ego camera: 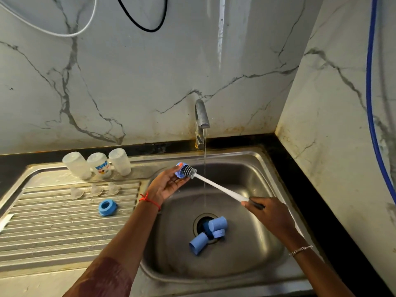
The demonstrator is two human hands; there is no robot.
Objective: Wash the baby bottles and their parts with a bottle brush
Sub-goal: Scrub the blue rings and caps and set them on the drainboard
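The grey head of your brush [214,185] sits inside a blue ring [179,172], three clear bottles [97,163] stand on the drainboard [64,232], and blue caps [216,225] crowd the drain [199,221].

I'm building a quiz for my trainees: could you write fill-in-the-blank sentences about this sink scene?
1. The right hand grips the bottle brush by its ____.
2. ____ clear bottles stand inverted on the drainboard.
3. The collar in the left hand is coloured ____.
Missing words: handle; three; blue.
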